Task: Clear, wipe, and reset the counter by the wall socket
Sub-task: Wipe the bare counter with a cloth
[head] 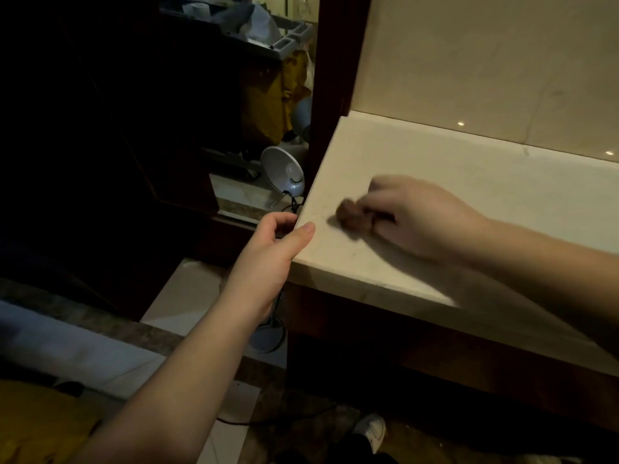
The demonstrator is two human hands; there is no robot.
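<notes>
At the counter's (pixel 469 182) nine o'clock corner, right hand (pixel 418 219) pinches a brown cloth wad (pixel 351 217); left hand (pixel 278 239) curls over the edge; better to press flat, overlapping strokes toward the rim

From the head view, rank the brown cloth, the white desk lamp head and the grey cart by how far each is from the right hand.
1. brown cloth: gripped in the right hand, on the counter.
2. white desk lamp head: left, past the counter's end.
3. grey cart: far upper left.
</notes>
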